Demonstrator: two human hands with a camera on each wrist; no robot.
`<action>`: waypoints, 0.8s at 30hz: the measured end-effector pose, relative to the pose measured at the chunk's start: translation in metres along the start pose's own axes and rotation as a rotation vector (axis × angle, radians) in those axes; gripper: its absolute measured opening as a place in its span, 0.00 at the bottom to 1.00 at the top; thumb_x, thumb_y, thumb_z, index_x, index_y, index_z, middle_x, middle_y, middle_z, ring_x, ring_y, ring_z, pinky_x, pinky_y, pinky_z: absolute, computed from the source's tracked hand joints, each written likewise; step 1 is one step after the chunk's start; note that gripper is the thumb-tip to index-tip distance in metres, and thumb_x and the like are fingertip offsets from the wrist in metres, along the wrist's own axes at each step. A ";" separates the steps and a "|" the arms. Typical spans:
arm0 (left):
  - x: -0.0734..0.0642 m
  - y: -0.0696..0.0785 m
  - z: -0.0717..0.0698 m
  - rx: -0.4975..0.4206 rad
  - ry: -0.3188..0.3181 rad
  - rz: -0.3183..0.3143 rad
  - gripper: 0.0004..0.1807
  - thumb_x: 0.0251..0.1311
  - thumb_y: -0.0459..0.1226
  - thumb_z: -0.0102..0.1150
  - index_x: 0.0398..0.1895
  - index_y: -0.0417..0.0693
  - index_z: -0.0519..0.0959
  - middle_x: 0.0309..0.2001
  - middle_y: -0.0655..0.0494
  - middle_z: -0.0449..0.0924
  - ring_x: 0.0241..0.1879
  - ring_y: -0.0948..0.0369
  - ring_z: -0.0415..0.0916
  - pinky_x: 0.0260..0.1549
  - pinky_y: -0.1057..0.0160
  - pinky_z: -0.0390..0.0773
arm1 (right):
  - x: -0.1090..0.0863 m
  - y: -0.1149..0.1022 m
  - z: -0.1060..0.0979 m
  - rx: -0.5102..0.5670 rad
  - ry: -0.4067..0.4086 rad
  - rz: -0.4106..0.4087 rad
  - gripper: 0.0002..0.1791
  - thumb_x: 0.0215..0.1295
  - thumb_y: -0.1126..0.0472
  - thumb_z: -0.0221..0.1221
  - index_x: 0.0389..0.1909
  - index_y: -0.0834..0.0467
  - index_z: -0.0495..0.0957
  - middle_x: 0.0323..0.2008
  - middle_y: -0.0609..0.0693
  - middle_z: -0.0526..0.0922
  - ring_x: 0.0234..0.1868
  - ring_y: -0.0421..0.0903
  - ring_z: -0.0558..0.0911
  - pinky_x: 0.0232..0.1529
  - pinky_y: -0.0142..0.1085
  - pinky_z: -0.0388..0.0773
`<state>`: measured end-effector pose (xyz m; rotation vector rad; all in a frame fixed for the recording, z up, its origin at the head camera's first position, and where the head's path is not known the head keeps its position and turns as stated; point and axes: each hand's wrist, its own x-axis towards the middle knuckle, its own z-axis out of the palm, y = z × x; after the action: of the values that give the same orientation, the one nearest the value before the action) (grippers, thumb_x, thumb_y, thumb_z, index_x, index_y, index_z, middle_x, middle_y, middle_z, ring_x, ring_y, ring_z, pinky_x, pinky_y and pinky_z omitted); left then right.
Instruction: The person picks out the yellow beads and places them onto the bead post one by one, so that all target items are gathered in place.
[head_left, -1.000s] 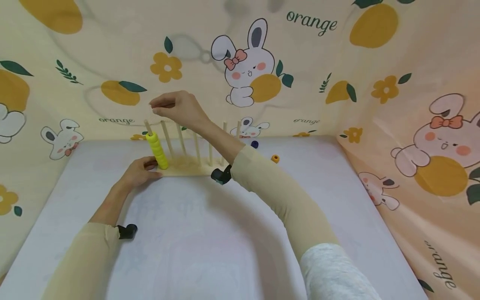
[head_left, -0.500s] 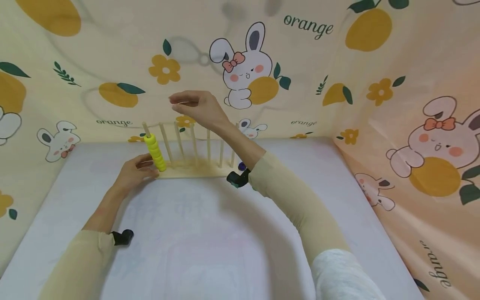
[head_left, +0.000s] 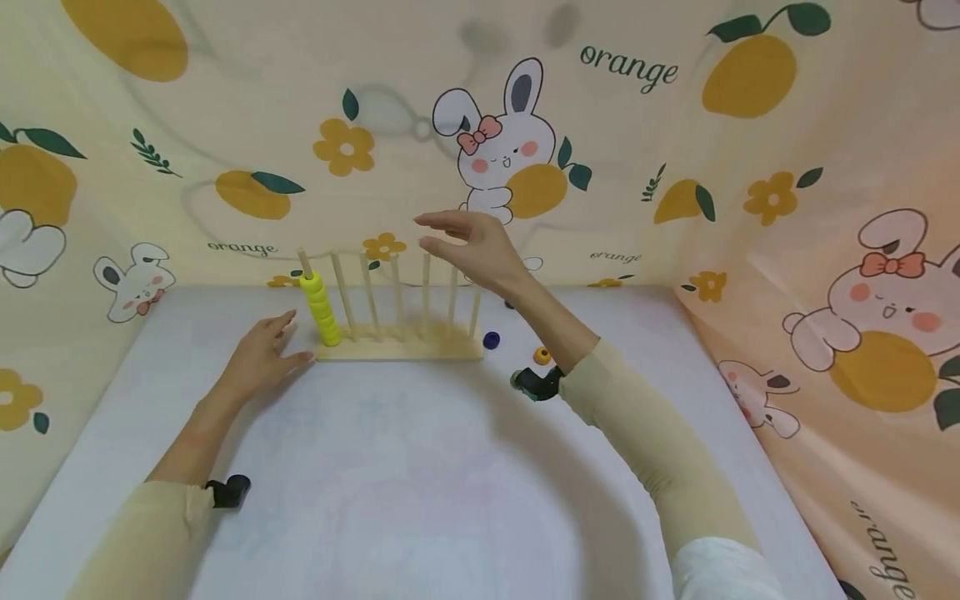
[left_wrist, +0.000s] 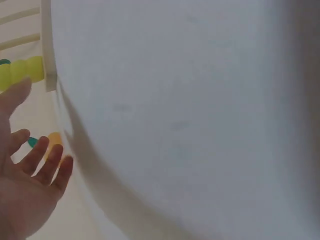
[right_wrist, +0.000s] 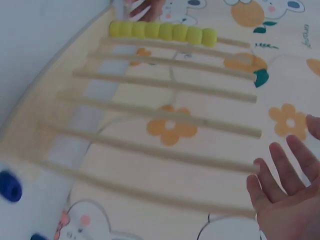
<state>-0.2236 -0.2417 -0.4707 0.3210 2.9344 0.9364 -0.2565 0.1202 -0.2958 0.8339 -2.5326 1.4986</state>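
Note:
A wooden rack [head_left: 397,350] with a row of upright rods stands at the back of the table. Its leftmost rod carries a stack of yellow beads [head_left: 321,312], and the rod's top sticks out above them. Just left of the rack is my left hand [head_left: 258,358], fingers loosely spread, holding nothing. In the left wrist view its thumb appears near the yellow beads [left_wrist: 20,70]. Above the rods towards the right end hovers my right hand [head_left: 476,246], thumb and fingers apart with nothing between them. The right wrist view shows the rods beside that hand [right_wrist: 285,185].
A dark blue bead [head_left: 491,340] lies by the rack's right end. Further right is an orange bead [head_left: 542,356], close to the right wrist camera [head_left: 536,383]. Another dark bead [head_left: 509,303] is mostly hidden behind the right forearm. A printed cloth [head_left: 637,167] hangs behind the table.
My right hand has moved right, from above the yellow stack to above the right-hand rods, its fingers parting. My left hand has drawn slightly left, away from the beads.

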 end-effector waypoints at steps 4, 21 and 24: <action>-0.009 0.001 -0.005 0.088 0.020 0.028 0.49 0.58 0.47 0.70 0.74 0.32 0.56 0.66 0.21 0.58 0.63 0.27 0.58 0.61 0.29 0.61 | -0.015 0.007 -0.014 -0.071 0.006 0.012 0.21 0.66 0.48 0.64 0.58 0.48 0.82 0.59 0.38 0.80 0.65 0.35 0.72 0.69 0.42 0.67; -0.041 -0.002 -0.020 0.302 0.104 0.060 0.54 0.54 0.57 0.69 0.73 0.32 0.57 0.68 0.23 0.57 0.62 0.24 0.57 0.51 0.22 0.63 | -0.081 0.051 -0.059 -0.365 -0.061 0.079 0.33 0.67 0.46 0.62 0.72 0.47 0.68 0.72 0.43 0.66 0.75 0.45 0.59 0.73 0.55 0.57; -0.046 -0.004 -0.022 0.332 0.117 0.051 0.58 0.52 0.58 0.70 0.75 0.34 0.53 0.68 0.23 0.56 0.63 0.24 0.55 0.54 0.22 0.60 | -0.098 0.059 -0.069 -0.444 -0.073 0.083 0.37 0.68 0.42 0.60 0.74 0.47 0.63 0.74 0.45 0.62 0.76 0.46 0.56 0.73 0.56 0.56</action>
<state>-0.1813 -0.2674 -0.4556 0.3651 3.2011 0.4825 -0.2159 0.2397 -0.3399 0.7300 -2.8200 0.8733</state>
